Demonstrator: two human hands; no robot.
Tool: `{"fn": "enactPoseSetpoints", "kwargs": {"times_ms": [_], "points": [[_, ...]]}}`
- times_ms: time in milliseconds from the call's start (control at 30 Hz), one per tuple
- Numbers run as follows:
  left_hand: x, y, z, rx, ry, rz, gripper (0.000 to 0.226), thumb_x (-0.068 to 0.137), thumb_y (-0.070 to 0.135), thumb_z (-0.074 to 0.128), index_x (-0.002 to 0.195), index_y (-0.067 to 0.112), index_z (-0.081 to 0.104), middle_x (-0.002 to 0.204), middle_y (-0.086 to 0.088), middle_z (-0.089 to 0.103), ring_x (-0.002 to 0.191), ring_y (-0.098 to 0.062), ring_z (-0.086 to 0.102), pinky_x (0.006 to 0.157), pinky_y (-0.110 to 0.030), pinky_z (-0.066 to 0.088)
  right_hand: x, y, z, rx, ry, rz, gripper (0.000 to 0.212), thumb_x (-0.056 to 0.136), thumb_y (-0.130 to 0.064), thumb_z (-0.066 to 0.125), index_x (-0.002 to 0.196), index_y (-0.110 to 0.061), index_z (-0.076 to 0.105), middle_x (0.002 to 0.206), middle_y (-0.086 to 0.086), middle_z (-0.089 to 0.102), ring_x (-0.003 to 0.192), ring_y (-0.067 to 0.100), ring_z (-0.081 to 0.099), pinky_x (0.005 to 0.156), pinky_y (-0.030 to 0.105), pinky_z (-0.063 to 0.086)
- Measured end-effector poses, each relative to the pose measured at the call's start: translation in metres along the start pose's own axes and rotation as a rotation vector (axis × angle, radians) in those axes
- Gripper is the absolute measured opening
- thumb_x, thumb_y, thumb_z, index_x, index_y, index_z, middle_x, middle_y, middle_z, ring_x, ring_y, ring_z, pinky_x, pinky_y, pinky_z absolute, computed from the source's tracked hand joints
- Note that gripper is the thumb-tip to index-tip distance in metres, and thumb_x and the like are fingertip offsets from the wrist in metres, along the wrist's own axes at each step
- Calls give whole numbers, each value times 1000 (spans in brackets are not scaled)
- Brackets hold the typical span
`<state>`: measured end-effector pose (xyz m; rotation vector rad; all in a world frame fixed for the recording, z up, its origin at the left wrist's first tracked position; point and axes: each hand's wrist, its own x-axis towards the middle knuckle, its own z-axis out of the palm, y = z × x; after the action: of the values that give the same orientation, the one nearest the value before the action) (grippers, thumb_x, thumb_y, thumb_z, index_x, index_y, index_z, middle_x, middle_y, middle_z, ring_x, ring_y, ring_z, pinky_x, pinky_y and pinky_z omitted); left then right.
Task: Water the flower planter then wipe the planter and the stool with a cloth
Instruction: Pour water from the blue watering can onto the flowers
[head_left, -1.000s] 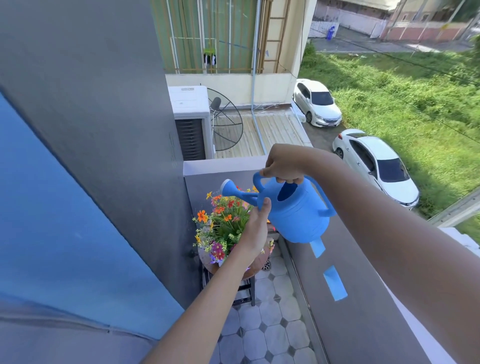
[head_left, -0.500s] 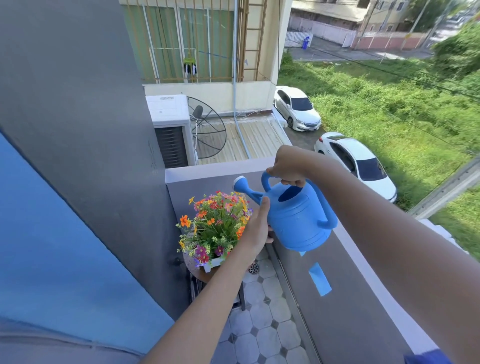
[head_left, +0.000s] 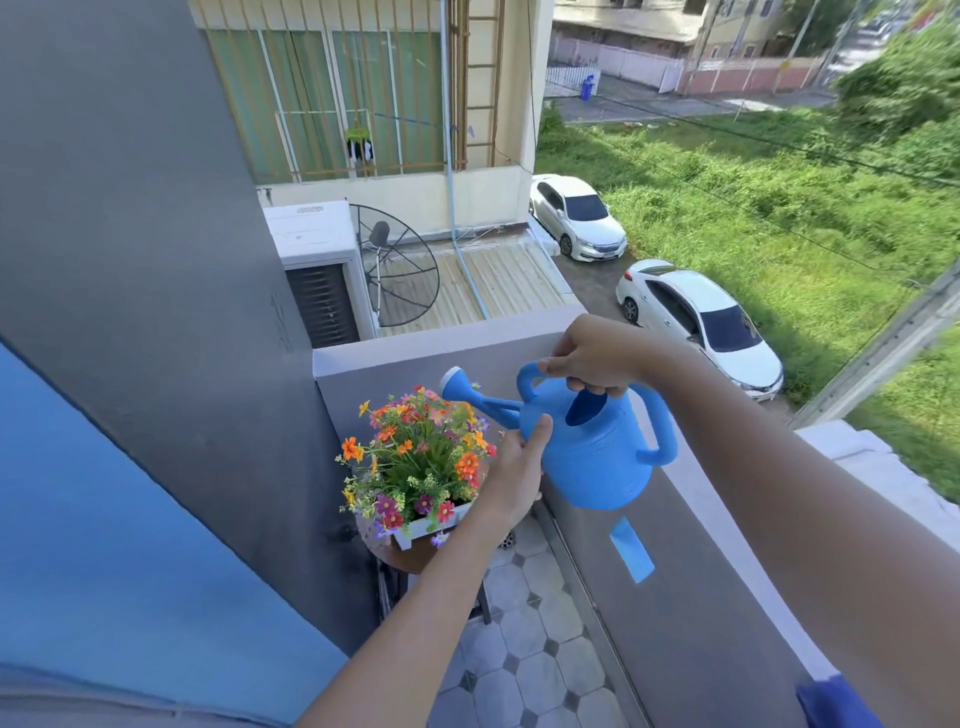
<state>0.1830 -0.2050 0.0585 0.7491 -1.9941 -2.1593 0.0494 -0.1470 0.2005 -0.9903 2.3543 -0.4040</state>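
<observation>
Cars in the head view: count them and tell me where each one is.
2. One white car is parked beside the cream building's corner; the second white car sits nearer, just beyond the right hand, along the grass. Others may be hidden behind walls.

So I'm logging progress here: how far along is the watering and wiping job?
Nothing looks finished. Watering is in hand: the right hand grips the top handle of the blue watering can, the left hand steadies its body, and the spout is over the flower planter; no water stream is visible. Wiping the planter and stool remains.
</observation>
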Motion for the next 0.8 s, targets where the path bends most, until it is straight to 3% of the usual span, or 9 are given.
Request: {"fn": "enactPoseSetpoints", "kwargs": {"times_ms": [67, 133, 300, 467, 600, 733, 800], "points": [[11, -10, 2, 17, 39, -30, 46, 82, 78, 47, 95, 36, 60, 98, 5, 63, 93, -22, 62, 88, -41, 48, -4, 20, 9, 90, 53, 28, 42, 102, -36, 55, 82, -1, 65, 67, 10, 59, 54, 26, 47, 50, 30, 41], [26, -24, 9, 47, 68, -83, 68, 69, 86, 53, 105, 29, 61, 108, 0, 70, 100, -23, 67, 92, -51, 52, -13, 47, 25, 237, 121, 58, 40, 102, -36, 54, 79, -5, 62, 65, 9, 58, 54, 25, 46, 48, 29, 40], [39, -23, 41, 181, 19, -43, 50, 84, 65, 48, 114, 27, 60, 108, 2, 70, 101, -20, 65, 92, -47, 52, -41, 107, 68, 661, 353, 132, 36, 104, -27, 50, 73, -8, 52, 66, 11, 48, 44, 20, 36, 42, 26, 32], [58, -29, 105, 329, -161, 2, 36, 88, 60, 45, 107, 35, 63, 105, 6, 70, 100, -17, 64, 89, -42, 53, -71, 164, 84, 1044, 617, 340, 27, 102, -24, 51, 81, -9, 60, 73, 11, 48, 45, 16, 33, 44, 24, 28], [73, -32, 139, 342, -273, 35, 40, 88, 60, 51, 115, 32, 61, 100, 8, 70, 95, -14, 65, 77, -32, 51, -88, 182, 90, 1308, 769, 394, 24, 102, -19, 50, 100, 0, 64, 75, 9, 50, 44, 15, 36, 41, 25, 30], [89, -42, 202, 419, -428, 34, 45, 83, 64, 54, 118, 37, 60, 104, 6, 72, 97, -15, 67, 79, -32, 53, -103, 227, 91, 1442, 989, 478, 20, 104, -14, 42, 91, -7, 56, 77, 9, 50, 42, 13, 39, 40, 26, 33], [99, -48, 229, 426, -504, 25, 42, 87, 56, 56, 120, 31, 61, 107, 3, 73, 95, -17, 66, 74, -26, 48, -102, 246, 93, 1486, 1045, 511, 20, 106, -14, 39, 93, -8, 52, 79, 8, 50, 42, 14, 40, 42, 27, 34]]}}
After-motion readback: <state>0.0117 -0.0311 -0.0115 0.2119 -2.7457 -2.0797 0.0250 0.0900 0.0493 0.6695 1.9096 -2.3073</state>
